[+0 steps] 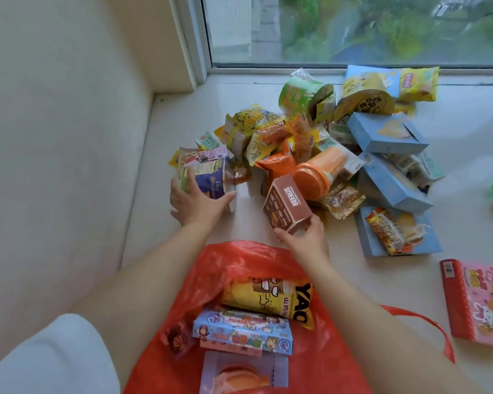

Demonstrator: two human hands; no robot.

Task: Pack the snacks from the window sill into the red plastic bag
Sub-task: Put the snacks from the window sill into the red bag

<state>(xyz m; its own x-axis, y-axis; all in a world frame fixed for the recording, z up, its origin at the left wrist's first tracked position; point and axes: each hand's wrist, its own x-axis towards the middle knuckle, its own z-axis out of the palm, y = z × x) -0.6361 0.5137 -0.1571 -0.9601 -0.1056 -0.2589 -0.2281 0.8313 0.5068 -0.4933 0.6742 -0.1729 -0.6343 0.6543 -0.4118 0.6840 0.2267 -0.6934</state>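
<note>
A heap of snacks point(305, 143) lies on the pale window sill point(199, 109). The red plastic bag point(319, 365) lies open at the near edge, holding a yellow chip bag point(271, 300), a blue cartoon box point(239, 331) and a pale box with an orange picture point(242, 373). My left hand point(194, 203) grips a purple and green cup snack point(208, 177) at the heap's left end. My right hand point(305, 234) holds a brown box point(285, 204) by its near end, just beyond the bag's mouth.
Several blue boxes point(387, 132) lie at the heap's right side, with an orange-lidded cup point(313, 177) in the middle. A red and pink box point(478, 302) lies apart at the right. A wall point(54, 137) rises on the left, the window glass point(353, 29) behind.
</note>
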